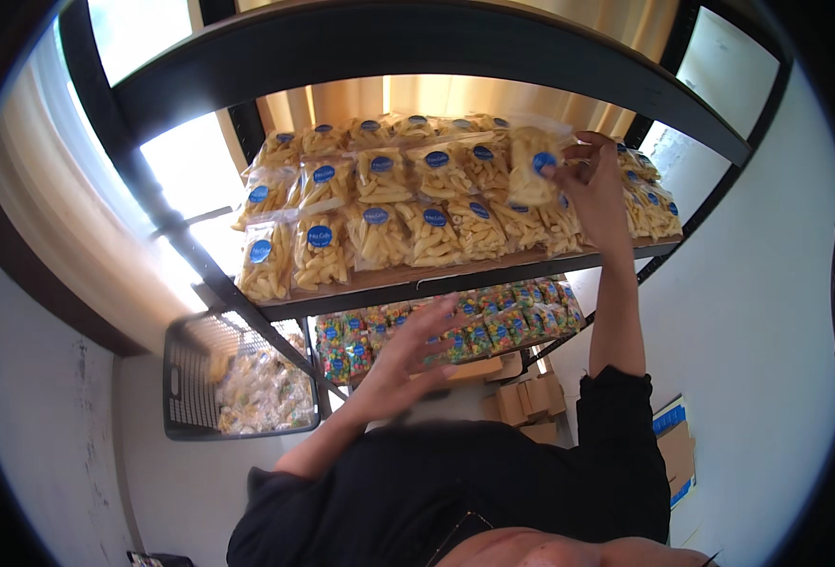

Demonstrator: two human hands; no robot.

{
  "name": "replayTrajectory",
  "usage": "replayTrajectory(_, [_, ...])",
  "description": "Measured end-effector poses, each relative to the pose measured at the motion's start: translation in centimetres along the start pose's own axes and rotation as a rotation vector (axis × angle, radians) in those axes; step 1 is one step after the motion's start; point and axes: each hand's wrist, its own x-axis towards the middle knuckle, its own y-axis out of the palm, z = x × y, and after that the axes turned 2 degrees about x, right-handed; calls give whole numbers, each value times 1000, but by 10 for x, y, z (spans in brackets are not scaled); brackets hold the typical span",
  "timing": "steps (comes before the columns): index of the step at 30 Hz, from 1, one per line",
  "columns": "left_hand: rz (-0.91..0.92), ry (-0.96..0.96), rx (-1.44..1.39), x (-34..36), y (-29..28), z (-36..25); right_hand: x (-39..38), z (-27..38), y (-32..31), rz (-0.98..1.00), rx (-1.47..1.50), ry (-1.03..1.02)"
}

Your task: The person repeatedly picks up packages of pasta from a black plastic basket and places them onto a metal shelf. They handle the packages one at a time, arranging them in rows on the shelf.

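Note:
My right hand (591, 184) is raised over the right part of the shelf, its fingers closed on the edge of a clear bag of pale yellow snack sticks (531, 161). That bag is slightly smeared and carries a round blue label. Similar snack bags (377, 227) stand in rows on the wooden shelf board (361, 295), in front, beside and behind it. My left hand (408, 359) hangs lower, in front of the lower shelf, fingers spread and nothing in it.
Bags of multicoloured snacks (474, 340) fill the lower shelf. At the left, a dark plastic basket (179, 378) holds more clear bags. Cardboard boxes (531, 397) sit underneath. A black crossbeam (342, 68) spans above the bags, and a black post (219, 283) stands at the left.

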Motion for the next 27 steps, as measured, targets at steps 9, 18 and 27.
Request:
replayTrajectory(9, [-37,-144,203,-56,11,52,81,-95,-13,342,-530,-26])
replayTrajectory(18, [-288,-357,78,-118,21,72,60,-60,-23,43,-568,3])
replayTrajectory(27, [-252,-455,76,-170,-8,63,-50,30,39,-251,-342,-576])
